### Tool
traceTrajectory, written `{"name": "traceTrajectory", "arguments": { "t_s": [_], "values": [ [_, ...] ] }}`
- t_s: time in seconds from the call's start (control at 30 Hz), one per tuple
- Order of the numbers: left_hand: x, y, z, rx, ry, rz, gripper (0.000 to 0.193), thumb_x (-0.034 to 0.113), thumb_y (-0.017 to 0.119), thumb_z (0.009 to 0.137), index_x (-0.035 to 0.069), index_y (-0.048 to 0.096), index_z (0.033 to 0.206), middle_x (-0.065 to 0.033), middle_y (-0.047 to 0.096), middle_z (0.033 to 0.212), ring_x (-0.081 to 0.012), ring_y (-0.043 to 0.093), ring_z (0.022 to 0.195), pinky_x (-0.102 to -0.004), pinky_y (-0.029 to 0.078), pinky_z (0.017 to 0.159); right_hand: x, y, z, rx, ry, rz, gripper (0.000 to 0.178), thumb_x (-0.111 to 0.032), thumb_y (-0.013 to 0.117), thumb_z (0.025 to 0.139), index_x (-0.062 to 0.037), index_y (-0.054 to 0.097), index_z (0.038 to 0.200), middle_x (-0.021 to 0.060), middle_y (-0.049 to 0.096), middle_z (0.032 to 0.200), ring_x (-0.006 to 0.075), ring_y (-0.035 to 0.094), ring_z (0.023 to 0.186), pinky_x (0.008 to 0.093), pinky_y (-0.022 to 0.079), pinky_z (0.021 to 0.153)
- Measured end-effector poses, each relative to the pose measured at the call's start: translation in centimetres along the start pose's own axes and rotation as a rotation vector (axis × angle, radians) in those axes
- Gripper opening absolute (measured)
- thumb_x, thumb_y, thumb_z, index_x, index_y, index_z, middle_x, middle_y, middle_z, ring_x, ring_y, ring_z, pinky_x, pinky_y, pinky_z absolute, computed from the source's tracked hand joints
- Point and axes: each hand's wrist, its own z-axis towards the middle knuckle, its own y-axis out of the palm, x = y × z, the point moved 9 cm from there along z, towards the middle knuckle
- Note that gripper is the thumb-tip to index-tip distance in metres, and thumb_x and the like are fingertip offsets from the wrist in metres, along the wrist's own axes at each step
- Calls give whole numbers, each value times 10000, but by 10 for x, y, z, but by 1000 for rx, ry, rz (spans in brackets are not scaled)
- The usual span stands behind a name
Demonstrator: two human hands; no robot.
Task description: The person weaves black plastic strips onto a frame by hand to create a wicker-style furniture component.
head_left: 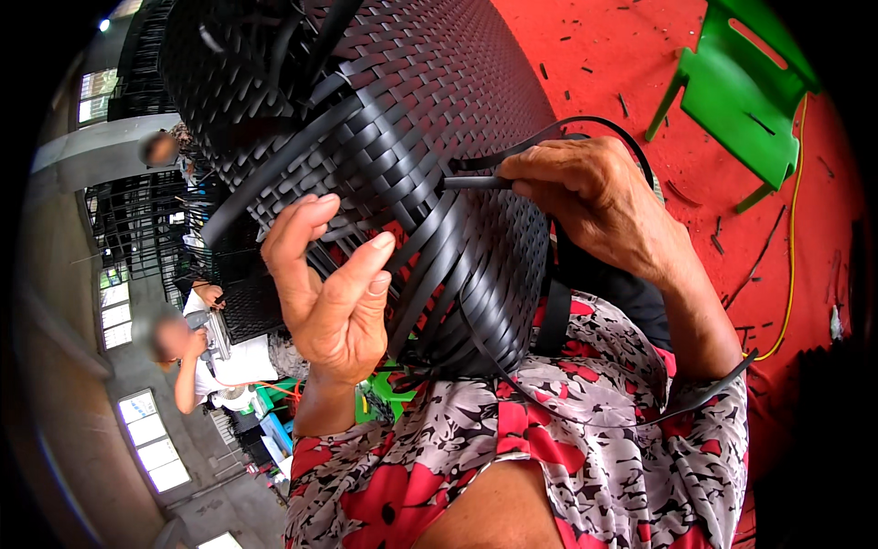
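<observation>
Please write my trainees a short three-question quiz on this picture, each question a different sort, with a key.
1. Which hand pinches a black strip? A) left B) right C) both
2. True or false: the left hand is clenched in a fist.
3. Fill in: the green chair stands on a ____ floor.

Key: 1. B, the right hand. 2. False; the left hand is open, fingers apart. 3. Red.

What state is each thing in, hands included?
Left hand: grip open, nothing visible held
Right hand: grip closed on flat black strip
Strip: partly curved
Curved black wickerwork: some strands loose
Green plastic chair: standing, unoccupied
Red floor covering: littered with dark scraps
Long yellow cable: lying loosely curved
</observation>
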Motion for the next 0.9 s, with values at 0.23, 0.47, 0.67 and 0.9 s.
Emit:
{"name": "traceTrajectory", "arguments": {
  "t_s": [0.23, 0.47, 0.67, 0.9],
  "values": [
    [0, 6, 0, -46, -8, 67, 228, 209, 718, 836, 95, 748, 1031, -178, 529, 1239, -338, 491, 1139, -386, 436, 847, 2, 11, 20, -239, 11, -43, 184, 11, 632, 809, 40, 662, 989, 193, 671, 861, 352, 658, 799, 400, 512, 670],
    [0, 9, -3, -43, -7, 89, 244, 199, 727, 830, 101, 739, 1053, -176, 528, 1248, -352, 492, 1145, -423, 427, 931, -12, 5, 26, -124, -92, -126, 82, -38, 638, 677, -6, 660, 750, 214, 588, 636, 410, 600, 649, 477, 473, 603],
    [4, 9, -6, -74, 61, 134, 228, 152, 688, 875, 50, 712, 1078, -214, 510, 1285, -364, 494, 1181, -411, 437, 866, -19, 6, 27, -184, -8, -179, 133, -22, 621, 679, 18, 665, 798, 212, 614, 680, 386, 616, 639, 431, 489, 592],
    [8, 14, -9, -91, 15, 174, 263, 103, 726, 809, 114, 739, 1072, -185, 471, 1310, -377, 449, 1189, -453, 388, 975, -24, 6, 23, -157, 100, -189, 184, -3, 588, 714, 21, 686, 868, 203, 610, 667, 366, 617, 599, 402, 482, 557]
  ]
}}
